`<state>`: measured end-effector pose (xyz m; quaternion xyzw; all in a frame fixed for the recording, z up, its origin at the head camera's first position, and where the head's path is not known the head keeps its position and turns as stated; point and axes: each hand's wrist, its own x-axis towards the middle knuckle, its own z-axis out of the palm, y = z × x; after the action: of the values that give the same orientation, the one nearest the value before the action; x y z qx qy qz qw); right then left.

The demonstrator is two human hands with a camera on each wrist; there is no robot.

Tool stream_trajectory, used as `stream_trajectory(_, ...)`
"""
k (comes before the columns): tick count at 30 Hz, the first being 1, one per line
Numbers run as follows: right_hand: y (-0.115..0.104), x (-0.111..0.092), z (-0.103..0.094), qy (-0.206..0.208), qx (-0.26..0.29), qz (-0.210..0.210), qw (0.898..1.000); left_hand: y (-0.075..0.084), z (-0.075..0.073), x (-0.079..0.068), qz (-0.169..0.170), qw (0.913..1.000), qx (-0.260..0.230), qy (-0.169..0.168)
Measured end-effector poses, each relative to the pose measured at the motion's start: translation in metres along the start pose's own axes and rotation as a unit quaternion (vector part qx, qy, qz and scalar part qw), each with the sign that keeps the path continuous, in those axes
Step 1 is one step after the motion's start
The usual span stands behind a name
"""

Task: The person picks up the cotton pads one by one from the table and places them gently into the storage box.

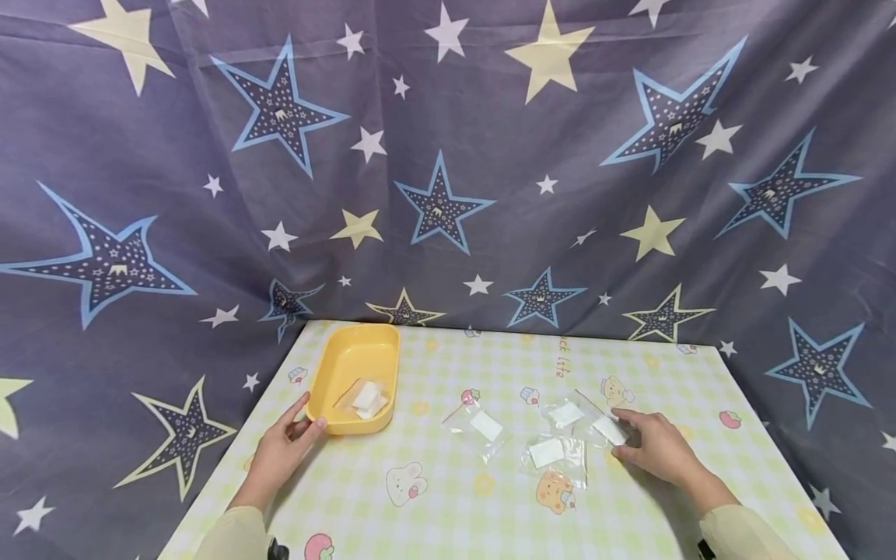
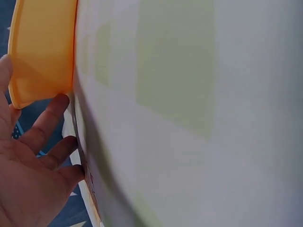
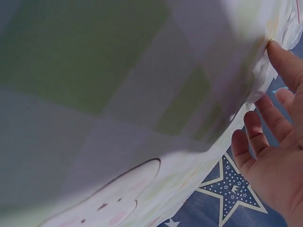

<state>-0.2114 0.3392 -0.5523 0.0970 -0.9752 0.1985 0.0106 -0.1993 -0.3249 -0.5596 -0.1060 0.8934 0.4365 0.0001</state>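
Observation:
A yellow rectangular tray (image 1: 353, 359) stands at the table's left, with small clear zip bags holding white pieces (image 1: 367, 399) near its front end. My left hand (image 1: 281, 453) holds the tray's near left corner, thumb and fingers on either side; the left wrist view shows the fingertips against the yellow tray wall (image 2: 45, 52). Toward the right, my right hand (image 1: 661, 449) pinches the edges of a clear zip bag (image 1: 607, 430) with a white rectangular piece inside. In the right wrist view, thumb and index finger of the right hand (image 3: 279, 156) touch the bag at the tabletop.
Three similar zip bags lie nearby: one mid-table (image 1: 485, 425), one (image 1: 564, 414) beside the pinched bag and one (image 1: 549, 453) closer to me. They rest on a green checked tablecloth (image 1: 434, 513). A dark star-patterned curtain (image 1: 462, 109) hangs behind and at both sides.

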Motion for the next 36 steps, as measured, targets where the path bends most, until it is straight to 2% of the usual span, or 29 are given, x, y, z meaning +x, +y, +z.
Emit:
stream_trajectory(18, 0.008, -0.004, 0.0, 0.023, -0.014, 0.015, 1.0, 0.001, -0.002, 0.003, -0.022, 0.9993, -0.02, -0.023)
stream_trajectory(23, 0.006, -0.006, 0.002, 0.04, -0.031, 0.0, 0.999, 0.004, -0.004, 0.003, -0.029, 0.9986, -0.028, -0.035)
stream_trajectory(31, 0.004, -0.009, 0.007, 0.07, -0.029, -0.017, 0.997, 0.005, -0.006, 0.003, -0.03, 0.9984, -0.034, -0.034)
stream_trajectory(36, 0.005, -0.01, 0.006, 0.062, -0.025, -0.008, 0.998, 0.005, -0.007, 0.003, -0.029, 0.9984, -0.034, -0.035)
